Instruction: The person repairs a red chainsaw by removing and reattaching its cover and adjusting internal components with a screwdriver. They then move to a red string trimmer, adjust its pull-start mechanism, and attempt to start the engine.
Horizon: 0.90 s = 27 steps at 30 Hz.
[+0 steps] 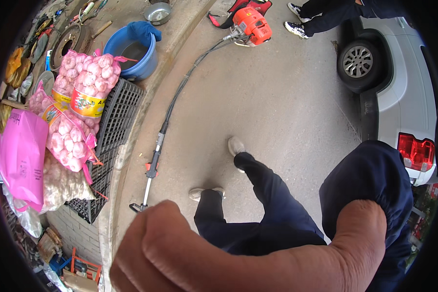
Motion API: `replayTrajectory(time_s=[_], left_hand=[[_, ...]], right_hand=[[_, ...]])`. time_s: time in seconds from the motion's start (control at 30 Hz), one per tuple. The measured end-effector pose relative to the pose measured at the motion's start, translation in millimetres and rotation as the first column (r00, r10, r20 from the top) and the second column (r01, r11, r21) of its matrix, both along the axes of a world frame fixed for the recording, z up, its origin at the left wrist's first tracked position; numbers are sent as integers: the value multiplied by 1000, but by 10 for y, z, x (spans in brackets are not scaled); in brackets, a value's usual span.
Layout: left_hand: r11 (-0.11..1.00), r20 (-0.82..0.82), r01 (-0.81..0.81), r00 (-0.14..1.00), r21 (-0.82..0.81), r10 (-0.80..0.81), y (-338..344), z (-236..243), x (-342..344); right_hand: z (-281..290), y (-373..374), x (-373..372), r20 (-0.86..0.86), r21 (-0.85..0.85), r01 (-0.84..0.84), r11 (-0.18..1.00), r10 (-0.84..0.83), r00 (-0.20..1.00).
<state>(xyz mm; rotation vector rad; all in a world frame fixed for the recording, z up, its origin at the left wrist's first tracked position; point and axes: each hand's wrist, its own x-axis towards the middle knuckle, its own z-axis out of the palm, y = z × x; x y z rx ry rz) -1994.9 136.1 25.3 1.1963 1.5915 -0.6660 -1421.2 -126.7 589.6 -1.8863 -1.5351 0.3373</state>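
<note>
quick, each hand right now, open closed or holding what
Left hand: not in view.
Right hand: looks curled, but whether it is fully closed or holding anything cannot be told.

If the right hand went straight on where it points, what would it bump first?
In the picture, the right hand points left toward the concrete kerb; it seems higher up, though, so it might pass over.

The grey pavement (199, 131) carries a long tool (172, 104) with an orange motor (252, 27), a red-and-black strapped pack (231, 14) beside that motor, a vehicle's wheel (358, 62), pale shoes (236, 145) and black-and-white shoes (295, 30). On the raised ledge (178, 35) alongside rest a blue bucket (151, 63), a round metal vessel (157, 13) and black plastic crates (126, 104) bearing net sacks of garlic (93, 78).
</note>
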Motion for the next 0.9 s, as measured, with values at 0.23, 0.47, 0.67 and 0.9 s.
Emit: replayTrajectory(time_s=[0.23,0.47,0.67,0.9], left_hand=[[999,-28,38,999,27,-38,-716,1034,1133],[997,-40,-48,998,-65,46,-1615,1549,2237],[992,-50,126,991,-10,-126,-2218,1793,3464],[993,-57,118,991,-9,-118,-2512,1258,5138]], right_hand=[[871,-1498,900,-4,90,6,996,-6,1000],[581,-3127,1788,-33,-5,218,976,-218,975],[-1198,-4018,2072,-348,-635,433,640,-738,578],[-2360,-4983,2711,-211,-818,454,352,-919,332]])
